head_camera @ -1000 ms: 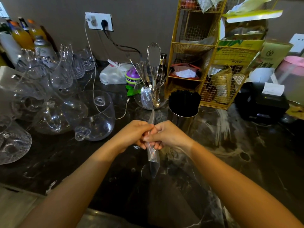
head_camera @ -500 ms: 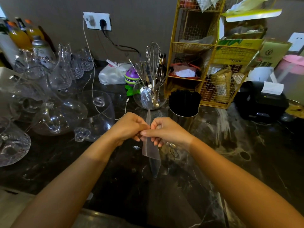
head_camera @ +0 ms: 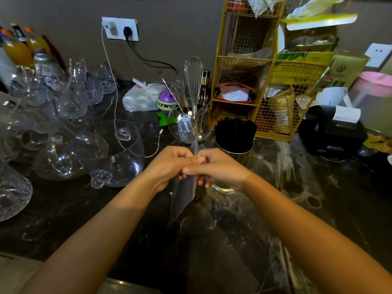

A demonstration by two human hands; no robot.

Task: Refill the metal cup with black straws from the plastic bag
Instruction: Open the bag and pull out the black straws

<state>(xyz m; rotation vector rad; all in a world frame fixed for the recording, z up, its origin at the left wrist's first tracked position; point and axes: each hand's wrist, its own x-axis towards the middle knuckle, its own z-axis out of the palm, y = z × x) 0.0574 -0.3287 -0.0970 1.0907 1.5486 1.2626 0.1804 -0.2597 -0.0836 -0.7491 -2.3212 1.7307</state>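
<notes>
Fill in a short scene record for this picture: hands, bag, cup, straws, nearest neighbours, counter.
Left hand: pinching the plastic bag
Right hand: pinching the same bag, touching the left
Bag: clear, hanging below both hands, looks empty
Metal cup: upright behind the hands
Black straws: packed in the cup
Neighbours: whisk jar left, yellow wire rack behind
Counter: dark marble

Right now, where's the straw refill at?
Looks done: metal cup is packed with black straws. In hand: left hand and right hand both pinch the clear plastic bag, which appears empty. Left: probably just discarding the bag.
</notes>
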